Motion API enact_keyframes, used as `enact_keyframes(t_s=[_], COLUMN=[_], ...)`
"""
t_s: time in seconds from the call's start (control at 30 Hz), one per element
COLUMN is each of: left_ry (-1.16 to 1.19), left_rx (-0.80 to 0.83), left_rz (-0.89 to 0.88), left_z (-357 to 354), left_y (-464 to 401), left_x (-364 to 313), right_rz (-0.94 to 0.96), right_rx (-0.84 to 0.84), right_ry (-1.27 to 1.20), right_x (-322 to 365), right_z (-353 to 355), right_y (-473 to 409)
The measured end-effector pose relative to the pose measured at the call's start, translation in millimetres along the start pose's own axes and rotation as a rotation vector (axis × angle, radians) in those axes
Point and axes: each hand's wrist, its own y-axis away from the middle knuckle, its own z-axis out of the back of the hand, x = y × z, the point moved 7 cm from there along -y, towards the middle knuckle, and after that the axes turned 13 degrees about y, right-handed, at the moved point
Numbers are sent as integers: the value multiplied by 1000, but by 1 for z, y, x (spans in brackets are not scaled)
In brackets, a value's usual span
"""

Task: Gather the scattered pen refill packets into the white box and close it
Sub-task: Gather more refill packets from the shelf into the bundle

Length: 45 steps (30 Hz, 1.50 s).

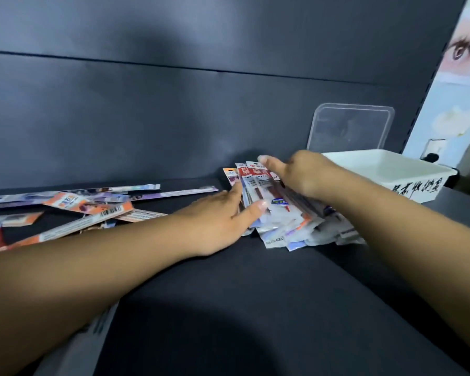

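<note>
Both hands, left [223,213] and right [304,175], grip the packet bundle [280,213], long axis running away from them. The white box [407,183] lies just right of the right hand, the nearer one.

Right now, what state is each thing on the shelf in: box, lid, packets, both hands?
white box: open, looks empty, at the right.
clear lid: off, standing behind the box.
stacked packets: bunched together between both hands, beside the box, not yet in it.
scattered packets: loose on the shelf at the left.
left hand: grips the stack's left side.
right hand: curled over the stack's top.
</note>
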Motion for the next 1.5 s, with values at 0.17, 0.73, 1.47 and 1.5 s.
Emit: enact_keyframes(t_s=[0.17, 0.73, 1.47, 1.5], left_ry=[151, 249, 484, 465], left_rx=[-21, -144, -383, -383], left_rz=[10, 220, 141, 145], left_z=[6, -31, 28, 33], left_y=[-2, -34, 20, 32], left_x=[1, -27, -45, -41], right_rz=[12, 3, 271, 304], right_rx=[-17, 22, -217, -221], right_ry=[-96, -580, -164, -164], right_x=[-40, -72, -27, -16], right_z=[8, -22, 17, 18], right_y=[10, 11, 61, 69])
